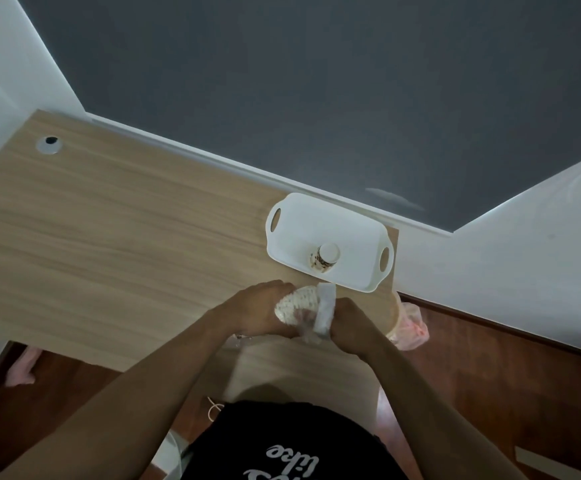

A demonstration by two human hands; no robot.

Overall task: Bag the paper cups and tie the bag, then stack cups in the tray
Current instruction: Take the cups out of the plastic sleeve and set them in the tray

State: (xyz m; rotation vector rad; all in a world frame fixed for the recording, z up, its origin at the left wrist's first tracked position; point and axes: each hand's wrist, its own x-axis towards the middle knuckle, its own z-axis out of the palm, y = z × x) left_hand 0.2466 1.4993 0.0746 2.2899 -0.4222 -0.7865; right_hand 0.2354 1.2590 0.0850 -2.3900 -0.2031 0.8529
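Note:
A clear plastic bag (301,304) holding patterned paper cups lies on the wooden table (109,230) just in front of the white tray (302,216). My left hand (263,308) grips the closed end of the bag from the left. My right hand (349,327) clutches the bag's open end, where white material sticks up between the fingers. Inside the tray stands one patterned paper cup (324,258), upside down, near the tray's front wall.
The tray sits at the table's far right corner, against a grey wall. A cable hole (50,143) lies at the far left of the table. A bin with a pink bag (412,325) stands on the floor right of the table.

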